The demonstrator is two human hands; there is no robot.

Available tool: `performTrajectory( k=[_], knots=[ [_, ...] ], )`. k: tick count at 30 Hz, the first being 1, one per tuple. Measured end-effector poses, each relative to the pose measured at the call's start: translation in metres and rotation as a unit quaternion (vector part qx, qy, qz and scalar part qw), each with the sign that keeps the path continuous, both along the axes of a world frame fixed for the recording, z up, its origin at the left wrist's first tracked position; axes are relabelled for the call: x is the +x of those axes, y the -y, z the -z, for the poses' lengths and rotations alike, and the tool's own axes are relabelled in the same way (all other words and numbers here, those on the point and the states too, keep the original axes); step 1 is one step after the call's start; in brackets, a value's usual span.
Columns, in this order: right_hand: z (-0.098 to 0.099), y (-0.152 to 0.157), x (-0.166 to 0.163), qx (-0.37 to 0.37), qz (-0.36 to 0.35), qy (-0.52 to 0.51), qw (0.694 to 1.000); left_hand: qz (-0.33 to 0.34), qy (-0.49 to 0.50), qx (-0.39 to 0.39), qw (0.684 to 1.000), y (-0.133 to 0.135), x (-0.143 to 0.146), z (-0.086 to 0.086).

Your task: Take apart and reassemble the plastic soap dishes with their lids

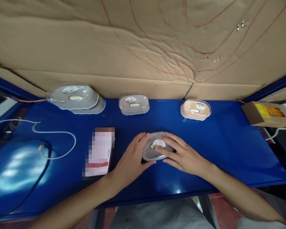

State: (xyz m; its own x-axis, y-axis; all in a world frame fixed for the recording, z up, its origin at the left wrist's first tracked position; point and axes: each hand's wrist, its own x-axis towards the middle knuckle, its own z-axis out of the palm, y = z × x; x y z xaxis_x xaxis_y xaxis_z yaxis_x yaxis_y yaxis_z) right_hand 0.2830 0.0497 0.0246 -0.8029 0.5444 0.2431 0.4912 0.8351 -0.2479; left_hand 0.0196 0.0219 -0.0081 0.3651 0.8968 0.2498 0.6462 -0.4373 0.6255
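Note:
A small oval grey box with a clear lid and round white label [154, 149] lies on the blue table [224, 143] in front of me. My left hand [131, 159] grips its left side, thumb under the near edge and fingers curled over the far edge. My right hand [181, 154] rests on top of the lid from the right, its fingers lying flat across the label.
At the back stand a stack of clear lidded boxes [72, 97], a single clear box [133, 104] and a pink one [195, 109]. A blurred-out card [98, 152] lies left of my hands, a white cable [54, 132] further left, a cardboard carton [267, 114] at right.

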Motion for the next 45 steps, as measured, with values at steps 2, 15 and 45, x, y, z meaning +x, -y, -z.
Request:
performTrajectory(
  k=[2,15,45],
  knots=[
    [0.0,0.0,0.0,0.0,0.003,0.009,1.0,0.007,-0.004,0.001,1.0,0.0,0.0,0.0],
    [0.003,0.002,0.001,0.084,-0.008,-0.004,0.996,0.018,0.067,-0.066,0.995,0.001,-0.002,0.005],
    [0.006,-0.009,0.005,0.041,0.049,0.041,0.997,-0.016,0.028,-0.002,0.999,0.008,0.003,-0.005]
  ],
)
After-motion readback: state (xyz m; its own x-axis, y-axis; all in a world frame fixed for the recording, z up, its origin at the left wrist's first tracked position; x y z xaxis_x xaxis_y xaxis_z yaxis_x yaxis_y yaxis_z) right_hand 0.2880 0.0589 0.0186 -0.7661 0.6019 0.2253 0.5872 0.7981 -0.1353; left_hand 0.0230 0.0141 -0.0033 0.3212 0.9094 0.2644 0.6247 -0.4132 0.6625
